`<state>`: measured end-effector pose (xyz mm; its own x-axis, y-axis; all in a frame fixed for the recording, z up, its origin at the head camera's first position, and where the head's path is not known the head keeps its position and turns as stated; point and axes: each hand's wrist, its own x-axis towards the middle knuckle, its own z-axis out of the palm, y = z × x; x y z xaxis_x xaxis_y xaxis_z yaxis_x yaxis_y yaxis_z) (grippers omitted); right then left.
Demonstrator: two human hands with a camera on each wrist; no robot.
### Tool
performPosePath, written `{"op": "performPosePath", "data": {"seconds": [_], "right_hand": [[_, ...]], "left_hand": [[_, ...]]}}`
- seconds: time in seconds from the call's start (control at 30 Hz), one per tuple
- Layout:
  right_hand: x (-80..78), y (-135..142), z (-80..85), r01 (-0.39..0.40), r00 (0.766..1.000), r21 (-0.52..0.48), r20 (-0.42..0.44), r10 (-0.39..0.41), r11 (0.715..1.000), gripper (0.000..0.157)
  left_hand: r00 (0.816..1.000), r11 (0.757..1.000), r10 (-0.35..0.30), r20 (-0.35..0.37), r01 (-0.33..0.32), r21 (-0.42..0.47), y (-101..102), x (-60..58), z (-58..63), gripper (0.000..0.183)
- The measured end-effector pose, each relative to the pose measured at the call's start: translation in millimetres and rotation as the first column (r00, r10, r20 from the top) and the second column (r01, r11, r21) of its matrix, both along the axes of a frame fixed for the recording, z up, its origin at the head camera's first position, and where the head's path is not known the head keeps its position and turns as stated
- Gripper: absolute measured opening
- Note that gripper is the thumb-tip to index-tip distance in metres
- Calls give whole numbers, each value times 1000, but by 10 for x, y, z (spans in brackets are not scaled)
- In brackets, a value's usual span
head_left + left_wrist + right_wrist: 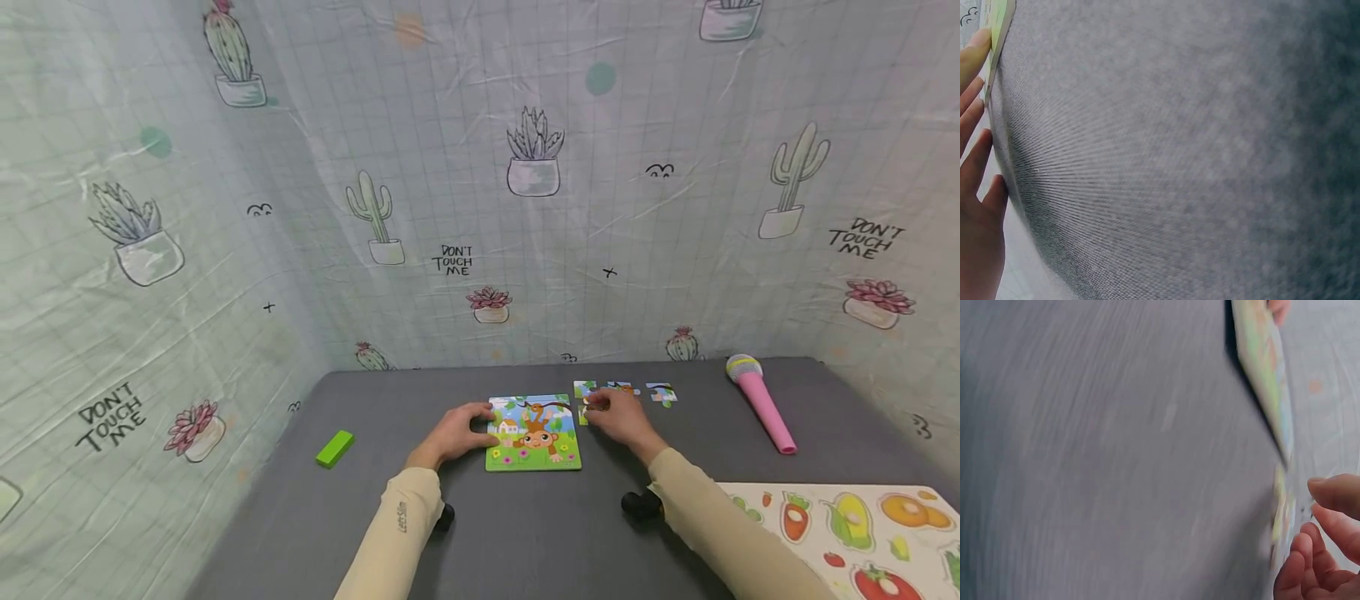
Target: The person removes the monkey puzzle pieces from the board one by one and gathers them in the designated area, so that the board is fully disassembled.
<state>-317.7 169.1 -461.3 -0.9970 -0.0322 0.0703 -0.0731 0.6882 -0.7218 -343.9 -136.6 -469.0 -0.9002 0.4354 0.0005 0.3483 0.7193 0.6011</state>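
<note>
A cactus-printed backdrop is hanging beyond the far edge of the gray table. A white board with vegetable and fruit pictures is lying toward the table's right edge. The monkey jigsaw puzzle is lying flat, midway between the table's left and right edges. Its rectangular face is showing a brown monkey hanging from a branch, an orange-roofed house, blue sky and pink and yellow flowers; green is bordering its near edge. The left hand is touching the puzzle's left edge, fingers extended and thumb spread. The right hand is hovering over the loose pieces beside the puzzle's right edge, fingers loosely bent, thumb and index fingertip standing apart. A pink toy microphone is lying near the table's far right corner. A bright green block is resting near the left edge. Loose jigsaw pieces, printed blue, green and brown, are lying near the far edge, partly hidden by the right hand.
</note>
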Motion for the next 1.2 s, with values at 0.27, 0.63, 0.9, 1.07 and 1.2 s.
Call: {"op": "performPosePath", "data": {"seconds": [0.27, 0.63, 0.9, 1.07, 1.2], "right_hand": [[54, -389, 116, -140, 989, -92, 33, 144, 986, 32], [38, -672, 26, -226, 973, -77, 33, 229, 971, 31], [1, -660, 32, -296, 954, -40, 31, 297, 954, 32], [-8, -670, 17, -349, 937, -40, -3, 349, 936, 26], [-28, -691, 19, -415, 908, 28, -44, 416, 909, 26]], "left_hand": [[1000, 1000, -4, -26, 4, -9, 1, 31, 25, 42], [999, 999, -11, -30, 11, -31, -1, 24, 23, 43], [1000, 1000, -20, -10, 20, 7, 14, 13, 45, 42], [999, 999, -16, 36, 14, 32, 16, 19, 62, 41], [999, 1000, -6, 42, 5, 30, -2, 24, 75, 41]]}}
